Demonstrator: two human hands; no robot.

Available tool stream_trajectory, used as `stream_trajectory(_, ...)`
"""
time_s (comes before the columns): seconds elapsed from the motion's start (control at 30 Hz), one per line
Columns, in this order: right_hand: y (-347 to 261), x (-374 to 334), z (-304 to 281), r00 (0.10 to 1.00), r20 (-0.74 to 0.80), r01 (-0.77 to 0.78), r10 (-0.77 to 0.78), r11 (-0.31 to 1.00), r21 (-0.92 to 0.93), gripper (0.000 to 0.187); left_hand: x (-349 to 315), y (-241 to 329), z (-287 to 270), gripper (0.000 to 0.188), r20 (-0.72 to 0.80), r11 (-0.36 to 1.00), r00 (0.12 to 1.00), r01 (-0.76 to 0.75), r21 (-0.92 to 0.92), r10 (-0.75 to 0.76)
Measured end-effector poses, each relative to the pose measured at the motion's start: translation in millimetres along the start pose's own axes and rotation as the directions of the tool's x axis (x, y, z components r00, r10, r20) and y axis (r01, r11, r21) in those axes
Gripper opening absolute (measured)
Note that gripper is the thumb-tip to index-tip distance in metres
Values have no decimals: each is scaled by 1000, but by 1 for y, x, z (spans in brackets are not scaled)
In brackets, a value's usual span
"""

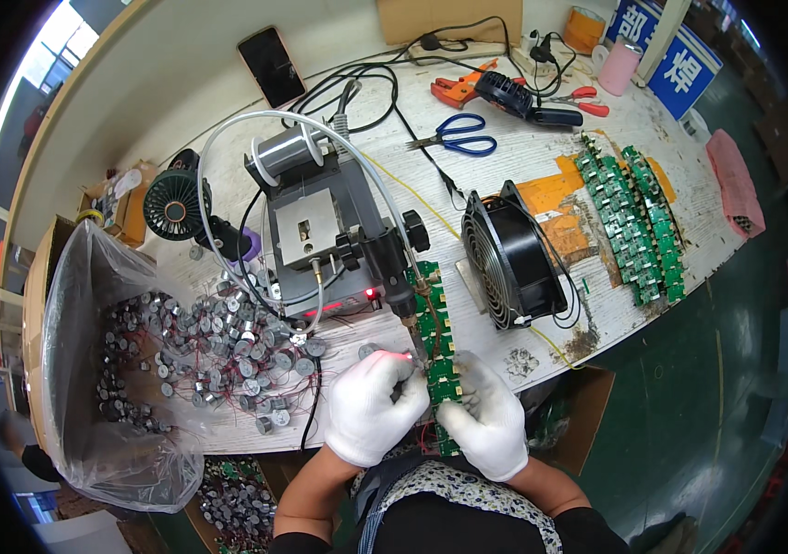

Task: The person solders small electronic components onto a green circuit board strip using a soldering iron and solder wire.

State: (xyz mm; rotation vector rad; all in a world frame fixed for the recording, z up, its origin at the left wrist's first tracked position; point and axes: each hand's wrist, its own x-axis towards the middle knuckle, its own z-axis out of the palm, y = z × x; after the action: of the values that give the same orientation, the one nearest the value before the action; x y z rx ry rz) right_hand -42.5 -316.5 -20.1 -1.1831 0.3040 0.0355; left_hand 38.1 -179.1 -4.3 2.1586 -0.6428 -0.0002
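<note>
My left hand (374, 406), in a white glove, is closed in a pinch beside the tip of a soldering iron (387, 270). What its fingertips hold is too small to make out; a red glow falls on them. My right hand (486, 420), also gloved, is closed on the edge of a long strip of green circuit boards (444, 379), thumb on top. The strip runs away from me under the iron's tip, and thin red wires show near its close end. The iron is mounted on a grey soldering machine (357, 208) with a solder wire spool (289, 154).
Small round motors (251, 355) with red wires lie heaped at left, by a plastic-lined box (89, 369). A black fan (514, 258) stands right of the strip. Beyond are more board strips (620, 222), blue scissors (468, 136), a handheld fan (509, 97) and a phone (271, 66).
</note>
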Motion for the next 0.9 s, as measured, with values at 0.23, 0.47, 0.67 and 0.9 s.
stream_trajectory(0.23, 2, -1, 0, 999, 1, 32, -32, 999, -24, 49, 0, -1, -1, 15, 12, 1000, 1000, -3, 23, 3)
stream_trajectory(0.47, 4, -1, -1, 999, 36, 1, -1, 1000, 2, 51, -4, -4, 3, 16, 8, 999, 1000, 14, 42, -14)
stream_trajectory(0.67, 3, -2, 0, 1000, 10, -22, 21, 998, 53, 52, -6, -6, 5, 15, 23, 998, 999, 39, 49, -40)
stream_trajectory(0.9, 3, -3, 0, 1000, 8, -21, 20, 993, 115, 53, -7, -6, 4, 13, 56, 994, 992, 112, -1, -112)
